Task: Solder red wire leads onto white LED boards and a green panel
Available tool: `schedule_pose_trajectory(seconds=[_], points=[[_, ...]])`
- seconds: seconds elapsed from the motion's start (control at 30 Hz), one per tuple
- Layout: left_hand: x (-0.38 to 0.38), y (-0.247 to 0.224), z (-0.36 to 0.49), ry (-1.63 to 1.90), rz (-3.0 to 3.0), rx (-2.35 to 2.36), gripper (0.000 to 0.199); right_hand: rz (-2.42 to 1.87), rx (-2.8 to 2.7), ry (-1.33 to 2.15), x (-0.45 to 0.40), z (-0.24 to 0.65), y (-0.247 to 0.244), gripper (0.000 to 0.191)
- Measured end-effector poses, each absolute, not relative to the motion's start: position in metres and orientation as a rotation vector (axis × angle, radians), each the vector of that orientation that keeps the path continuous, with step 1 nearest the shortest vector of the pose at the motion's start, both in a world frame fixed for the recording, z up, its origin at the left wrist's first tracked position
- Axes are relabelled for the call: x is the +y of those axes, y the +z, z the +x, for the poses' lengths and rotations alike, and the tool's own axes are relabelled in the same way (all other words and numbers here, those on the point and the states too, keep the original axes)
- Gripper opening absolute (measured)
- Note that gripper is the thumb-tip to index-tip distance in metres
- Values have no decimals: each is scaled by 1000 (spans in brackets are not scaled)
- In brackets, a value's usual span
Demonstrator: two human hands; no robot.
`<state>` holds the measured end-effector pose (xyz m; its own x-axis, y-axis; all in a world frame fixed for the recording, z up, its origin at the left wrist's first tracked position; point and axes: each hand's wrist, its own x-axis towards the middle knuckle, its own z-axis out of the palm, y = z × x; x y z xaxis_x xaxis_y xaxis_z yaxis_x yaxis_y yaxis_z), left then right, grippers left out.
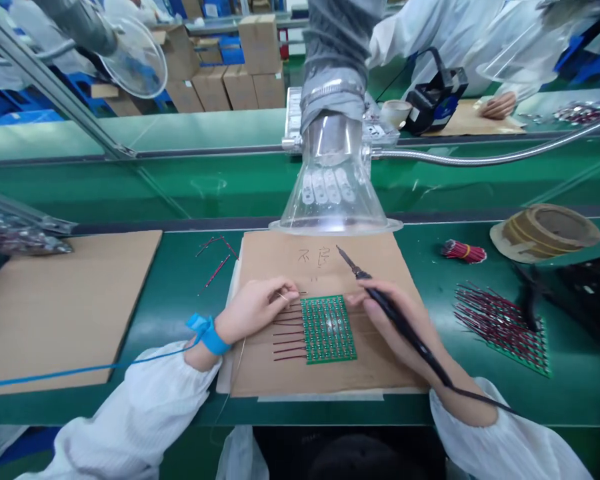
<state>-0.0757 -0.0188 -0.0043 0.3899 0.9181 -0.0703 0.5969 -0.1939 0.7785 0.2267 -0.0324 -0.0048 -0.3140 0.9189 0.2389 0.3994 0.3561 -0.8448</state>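
My right hand (397, 323) grips a black soldering iron (395, 313) like a pen, its tip pointing up and away above the cardboard. Beneath and to its left lies a green circuit board panel (329, 330) with rows of solder points. Several dark red wires (289, 343) stick out from the panel's left edge. My left hand (257, 307) is closed in a pinch at the panel's upper left corner. A thin pale strand of solder wire (239, 363) runs from that hand down past the table edge. A blue wrist strap (213, 335) circles my left wrist.
A clear fume hood (336, 193) hangs over the cardboard sheet (265, 377). At right are a second wired panel (505, 327), a red wire bundle (464, 251) and a tape roll (545, 232). Loose red wires (215, 273) lie left. Across the bench, a co-worker's hand (499, 105) rests.
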Motion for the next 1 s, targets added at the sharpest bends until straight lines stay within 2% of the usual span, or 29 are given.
schedule_pose_trajectory(seconds=[0.1, 0.23, 0.43, 1.0], points=[[-26, 2, -72, 529, 1944, 1315, 21, -1095, -1700, 949, -32, 216, -1, 32], [-31, 7, -69, 509, 1971, 1304, 15, -1093, -1650, 1021, -40, 221, -10, 15], [-33, 10, -68, 411, 1967, 1317, 14, -1159, -1678, 983, -50, 238, -18, 7], [-31, 9, -68, 392, 1988, 1342, 20, -1084, -1804, 1013, -46, 233, -10, 5]])
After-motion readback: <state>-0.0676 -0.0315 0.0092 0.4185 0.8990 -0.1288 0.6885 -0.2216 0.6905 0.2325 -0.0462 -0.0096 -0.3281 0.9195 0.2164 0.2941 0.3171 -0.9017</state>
